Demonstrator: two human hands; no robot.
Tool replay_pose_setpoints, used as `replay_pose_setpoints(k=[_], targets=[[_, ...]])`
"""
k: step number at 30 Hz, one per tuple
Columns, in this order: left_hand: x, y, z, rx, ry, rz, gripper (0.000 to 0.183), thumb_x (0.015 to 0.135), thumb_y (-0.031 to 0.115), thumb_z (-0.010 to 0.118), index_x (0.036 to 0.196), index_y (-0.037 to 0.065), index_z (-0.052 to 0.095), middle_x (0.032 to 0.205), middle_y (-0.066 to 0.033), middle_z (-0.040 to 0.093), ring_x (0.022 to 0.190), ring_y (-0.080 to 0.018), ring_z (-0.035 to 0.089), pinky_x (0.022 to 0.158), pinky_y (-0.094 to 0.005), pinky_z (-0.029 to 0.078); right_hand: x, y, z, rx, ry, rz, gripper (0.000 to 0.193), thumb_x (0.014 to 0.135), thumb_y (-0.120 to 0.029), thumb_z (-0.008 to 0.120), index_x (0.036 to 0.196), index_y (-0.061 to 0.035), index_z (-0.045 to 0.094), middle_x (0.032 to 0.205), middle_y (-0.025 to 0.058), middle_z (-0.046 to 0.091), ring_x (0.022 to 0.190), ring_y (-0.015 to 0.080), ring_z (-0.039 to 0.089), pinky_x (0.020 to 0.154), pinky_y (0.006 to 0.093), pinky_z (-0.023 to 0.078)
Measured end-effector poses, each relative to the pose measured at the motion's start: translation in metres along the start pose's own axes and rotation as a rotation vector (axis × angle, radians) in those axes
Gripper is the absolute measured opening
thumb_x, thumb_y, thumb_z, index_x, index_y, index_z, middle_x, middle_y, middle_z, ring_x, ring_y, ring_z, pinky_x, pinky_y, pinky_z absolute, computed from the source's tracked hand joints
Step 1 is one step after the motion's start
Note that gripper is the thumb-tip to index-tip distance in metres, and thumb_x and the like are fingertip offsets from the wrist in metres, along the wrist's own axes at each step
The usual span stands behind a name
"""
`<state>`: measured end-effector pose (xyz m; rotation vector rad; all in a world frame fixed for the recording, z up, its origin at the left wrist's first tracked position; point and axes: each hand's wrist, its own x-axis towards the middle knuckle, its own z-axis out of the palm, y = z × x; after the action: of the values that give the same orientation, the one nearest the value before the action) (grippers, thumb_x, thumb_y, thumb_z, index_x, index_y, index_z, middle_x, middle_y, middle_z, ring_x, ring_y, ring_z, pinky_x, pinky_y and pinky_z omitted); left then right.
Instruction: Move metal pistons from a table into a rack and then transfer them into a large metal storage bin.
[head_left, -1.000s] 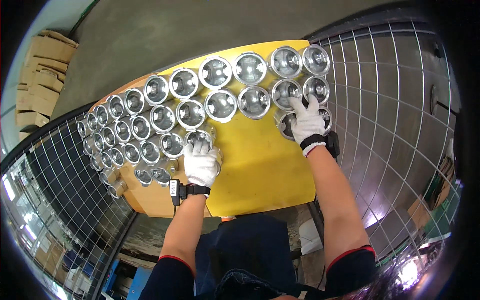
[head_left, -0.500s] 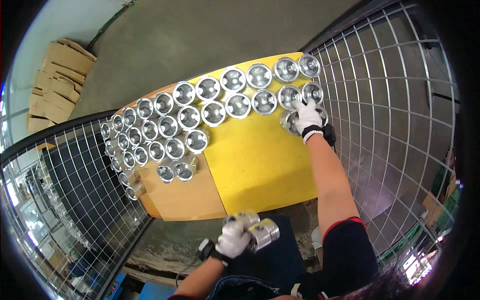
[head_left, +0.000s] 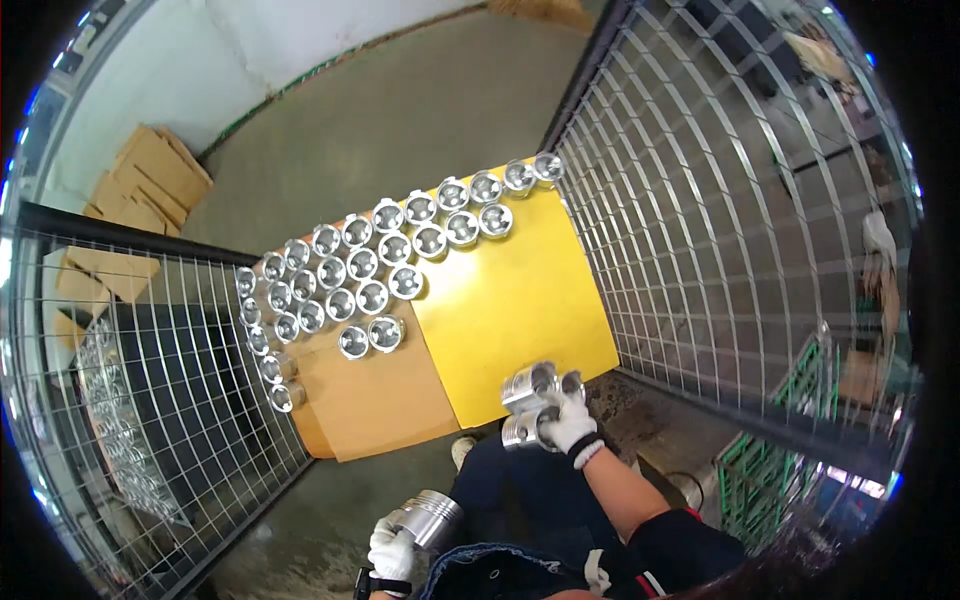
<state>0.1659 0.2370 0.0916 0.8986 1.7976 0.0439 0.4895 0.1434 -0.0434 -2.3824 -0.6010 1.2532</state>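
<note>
In my gloved right hand (head_left: 572,425) is a cluster of silver engine pistons (head_left: 528,388), held over the near edge of the yellow sheet. The fingers are closed around them, and three show. My gloved left hand (head_left: 390,548), low and close to my body, grips a piston (head_left: 430,515) lying on its side with its ring grooves showing. Whether a second one is behind it I cannot tell. Across the far and left parts of the sheets, rows of standing pistons (head_left: 430,241) show their hollow ends upward.
The yellow sheet (head_left: 520,300) and brown cardboard (head_left: 390,400) lie between wire mesh walls on the left (head_left: 180,400) and right (head_left: 720,230). Folded cardboard (head_left: 150,190) leans by the white wall. A green crate (head_left: 780,440) stands beyond the right mesh.
My right hand has come back toward me with pistons lifted from the right end of the rows. My left hand has moved down and left. The view has shifted.
</note>
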Motion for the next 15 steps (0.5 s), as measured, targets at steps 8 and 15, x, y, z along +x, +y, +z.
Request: replay_pose_setpoints(k=[8, 15], targets=[[0.024, -0.036, -0.061, -0.343, -0.284, 0.225, 0.023, 0.089, -0.002, 0.056, 0.111, 0.002, 0.061, 0.099, -0.0138, 0.071, 0.08, -0.0254, 0.072, 0.066, -0.037, 0.06, -0.249, 0.011, -0.027, 0.243, 0.267, -0.021, 0.062, 0.062, -0.016, 0.076, 0.124, -0.0176, 0.069, 0.121, 0.0194, 0.061, 0.113, 0.0359, 0.061, 0.103, 0.0394, 0.048], [-0.046, 0.019, -0.035, -0.206, -0.467, 0.378, 0.032, 0.085, 0.001, 0.056, 0.117, -0.001, 0.062, 0.1, -0.0186, 0.071, 0.083, -0.0312, 0.073, 0.074, -0.043, 0.063, -0.465, 0.051, -0.053, 0.274, 0.961, -0.063, 0.052, 0.065, -0.006, 0.081, 0.116, -0.009, 0.068, 0.118, 0.0152, 0.062, 0.113, 0.0318, 0.061, 0.1, 0.0379, 0.048]])
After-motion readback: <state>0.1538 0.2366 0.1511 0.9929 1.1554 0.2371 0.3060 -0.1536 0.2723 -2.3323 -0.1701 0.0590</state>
